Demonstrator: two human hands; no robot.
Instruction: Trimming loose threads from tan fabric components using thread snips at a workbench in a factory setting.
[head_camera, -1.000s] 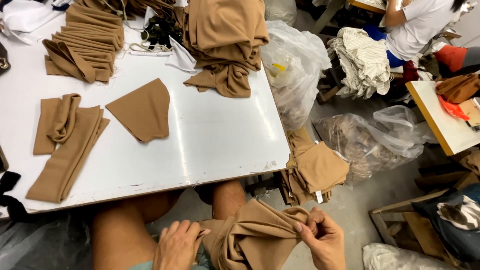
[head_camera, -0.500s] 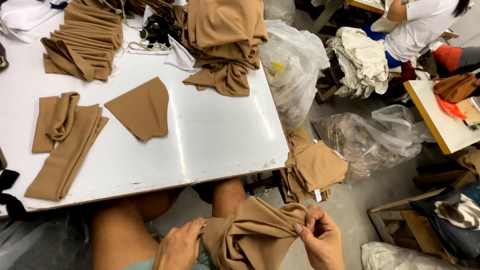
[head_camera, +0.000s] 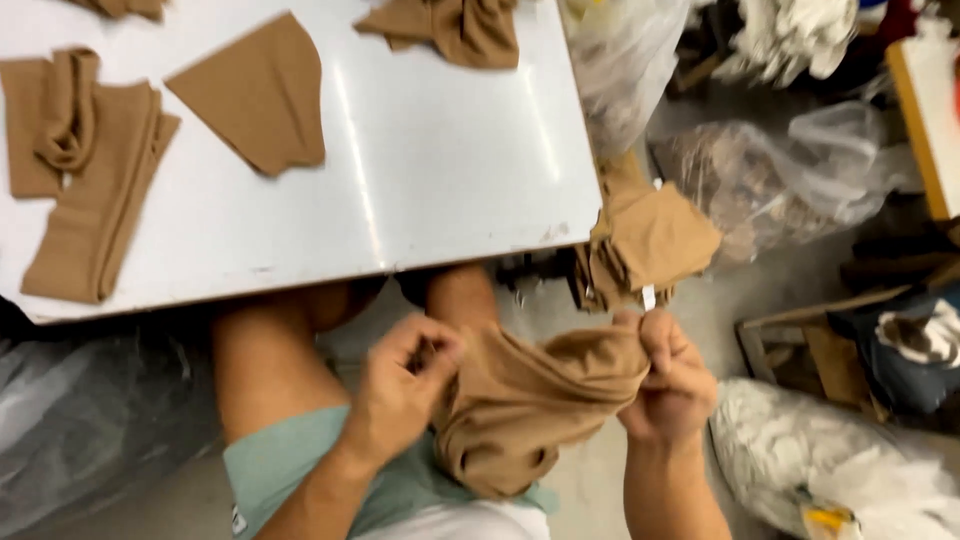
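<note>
Hands (head_camera: 540, 385) stretch tan garment (head_camera: 530, 400) sideways, left to right

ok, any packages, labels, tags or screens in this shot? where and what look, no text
No screens or signs.
Small white tag: on the tan fabric pile beside the table's right corner; narrow strip.
Clear plastic bag of brownish pieces: floor, right of the table; crumpled.
Clear plastic bag of white pieces: floor, lower right; yellow label patch at its bottom.
Translucent white bag: at the table's far right edge.
</note>
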